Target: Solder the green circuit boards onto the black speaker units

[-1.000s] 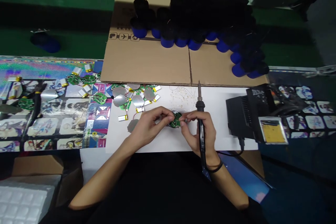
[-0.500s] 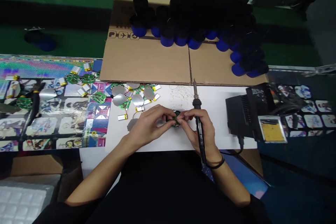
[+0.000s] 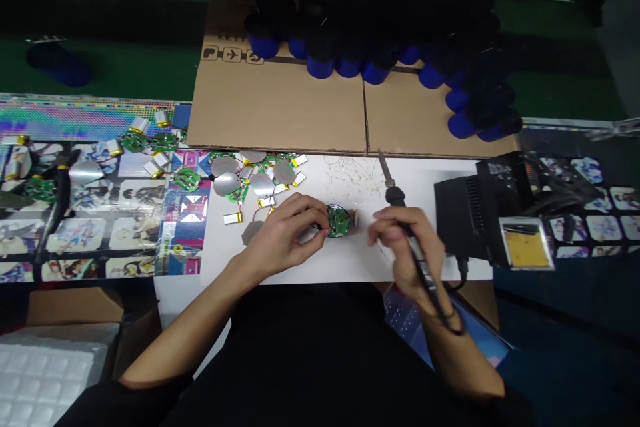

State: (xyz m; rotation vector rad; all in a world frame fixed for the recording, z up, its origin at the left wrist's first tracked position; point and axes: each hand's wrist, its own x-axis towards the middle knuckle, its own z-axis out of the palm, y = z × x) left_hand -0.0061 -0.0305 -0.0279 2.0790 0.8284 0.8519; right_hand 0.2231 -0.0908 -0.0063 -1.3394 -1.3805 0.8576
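Note:
My left hand (image 3: 299, 229) pinches at the left edge of a round green circuit board (image 3: 339, 221), which sits over the white work sheet. Its fingertips are closed there, on the board's rim or a wire; the exact contact is too small to make out. To the right of the board, and apart from it, my right hand (image 3: 411, 250) is wrapped around a soldering iron (image 3: 395, 195). The iron's metal tip points up and away from me. Several silver discs (image 3: 227, 184) with green boards and small silver battery cells (image 3: 233, 217) lie beyond my left hand.
A brown cardboard sheet (image 3: 280, 107) at the back bears several dark blue cylinders (image 3: 320, 67). On the right stands a black soldering station (image 3: 457, 213) with a yellow sponge tray (image 3: 526, 243). Wire scraps (image 3: 350, 177) litter the white sheet (image 3: 295, 271). Black-handled cutters (image 3: 64, 190) lie far left.
My right hand has left the circuit board and moved right, carrying the soldering iron with it. The board now shows more fully. My left hand stays at its edge.

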